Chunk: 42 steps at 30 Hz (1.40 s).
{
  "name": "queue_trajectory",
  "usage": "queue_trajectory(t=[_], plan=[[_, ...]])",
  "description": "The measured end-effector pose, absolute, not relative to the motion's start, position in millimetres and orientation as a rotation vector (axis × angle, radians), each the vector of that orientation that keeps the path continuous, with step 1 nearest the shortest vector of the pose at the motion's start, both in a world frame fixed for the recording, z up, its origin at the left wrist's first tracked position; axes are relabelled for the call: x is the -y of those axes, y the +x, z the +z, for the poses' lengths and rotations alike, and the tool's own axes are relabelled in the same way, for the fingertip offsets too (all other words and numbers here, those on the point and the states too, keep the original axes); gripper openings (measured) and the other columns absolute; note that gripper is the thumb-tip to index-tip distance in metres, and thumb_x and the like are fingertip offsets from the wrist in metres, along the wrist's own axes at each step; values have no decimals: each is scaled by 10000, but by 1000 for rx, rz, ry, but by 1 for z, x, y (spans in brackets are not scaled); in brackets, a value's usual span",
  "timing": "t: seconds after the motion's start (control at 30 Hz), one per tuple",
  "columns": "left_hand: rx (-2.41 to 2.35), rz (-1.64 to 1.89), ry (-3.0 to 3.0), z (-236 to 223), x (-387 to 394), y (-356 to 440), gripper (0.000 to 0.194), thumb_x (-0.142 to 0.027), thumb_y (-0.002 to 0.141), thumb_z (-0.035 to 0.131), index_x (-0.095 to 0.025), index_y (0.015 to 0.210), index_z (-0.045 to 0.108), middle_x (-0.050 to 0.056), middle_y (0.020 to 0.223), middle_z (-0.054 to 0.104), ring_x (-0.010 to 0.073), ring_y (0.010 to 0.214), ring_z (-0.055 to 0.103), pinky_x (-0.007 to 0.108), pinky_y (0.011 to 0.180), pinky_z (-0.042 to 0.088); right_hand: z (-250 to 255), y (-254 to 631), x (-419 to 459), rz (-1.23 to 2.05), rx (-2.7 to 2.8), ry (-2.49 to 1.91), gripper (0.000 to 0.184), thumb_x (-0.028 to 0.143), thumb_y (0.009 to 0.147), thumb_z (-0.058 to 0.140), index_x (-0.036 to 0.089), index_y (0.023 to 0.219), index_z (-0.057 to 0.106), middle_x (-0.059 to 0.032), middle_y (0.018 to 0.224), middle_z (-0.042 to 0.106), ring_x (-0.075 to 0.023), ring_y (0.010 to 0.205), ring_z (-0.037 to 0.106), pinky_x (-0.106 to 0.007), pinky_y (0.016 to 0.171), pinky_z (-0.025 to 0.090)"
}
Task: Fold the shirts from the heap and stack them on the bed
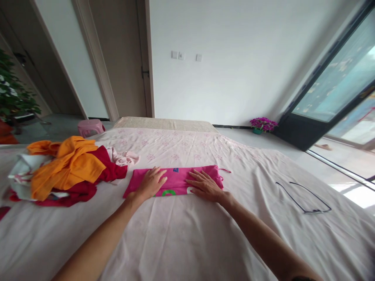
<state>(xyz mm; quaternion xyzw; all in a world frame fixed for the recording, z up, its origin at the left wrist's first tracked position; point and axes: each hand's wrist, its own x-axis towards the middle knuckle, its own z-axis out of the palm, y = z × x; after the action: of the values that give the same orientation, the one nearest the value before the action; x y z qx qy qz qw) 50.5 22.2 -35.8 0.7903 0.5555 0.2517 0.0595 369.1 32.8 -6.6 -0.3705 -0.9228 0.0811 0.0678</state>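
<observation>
A bright pink garment (178, 179) lies folded into a long flat strip on the bed sheet (164, 234). It bears a small blue patch on its far edge and green and white print on its near edge. A thin pink cord sticks out at its right end. My left hand (150, 182) rests flat on the left part of the garment, fingers stretched out. On the right part lies my right hand (205, 185), palm down with its fingers spread. Neither hand grips the cloth.
To the left sits a heap of crumpled clothes (67, 168) in orange, dark red and white. Eyeglasses (316, 210) lie on the sheet at the right. Beyond the bed stand a pink stool (90, 127) and a pot of magenta flowers (263, 125).
</observation>
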Motion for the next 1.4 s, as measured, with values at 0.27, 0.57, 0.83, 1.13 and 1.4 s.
queue_trajectory(t=[0.27,0.57,0.83,1.13,1.4], plan=[[-1977,599,2425,-66,-25,44,568,-484,903,517,-226,1409,518,175,1535,408,372,1442,314,595,1133,252,5,379,-18,350,2769,-1055,452,462,1043,292,370,1450,468,5,1566,373,-225,1467,284,-483,1186,243],[-1423,640,2747,-50,-17,84,549,-400,977,432,-305,1513,361,89,1600,318,273,1480,265,526,1190,226,-16,369,-54,-256,2364,-1665,600,469,1024,292,161,1537,332,-127,1595,292,-298,1493,192,-522,1196,171],[-1413,433,2738,-55,-7,75,550,-499,970,422,-406,1505,337,80,1628,241,336,1494,206,627,1162,168,-51,395,-58,-281,2399,-1724,581,488,1003,330,195,1496,420,-118,1536,410,-315,1455,292,-506,1177,209],[-1336,454,2802,-56,-4,73,514,-417,988,417,-440,1495,335,23,1636,231,287,1506,182,588,1188,159,-21,378,-58,-185,2445,-1682,613,490,953,463,207,1494,410,-96,1570,362,-292,1492,189,-519,1204,79],[-1217,455,2816,-53,-1,70,462,-369,990,436,-419,1449,431,6,1608,308,275,1499,208,577,1195,174,-27,357,-51,195,2711,-1484,794,709,929,354,273,1577,209,-62,1642,164,-259,1513,109,-460,1217,85]])
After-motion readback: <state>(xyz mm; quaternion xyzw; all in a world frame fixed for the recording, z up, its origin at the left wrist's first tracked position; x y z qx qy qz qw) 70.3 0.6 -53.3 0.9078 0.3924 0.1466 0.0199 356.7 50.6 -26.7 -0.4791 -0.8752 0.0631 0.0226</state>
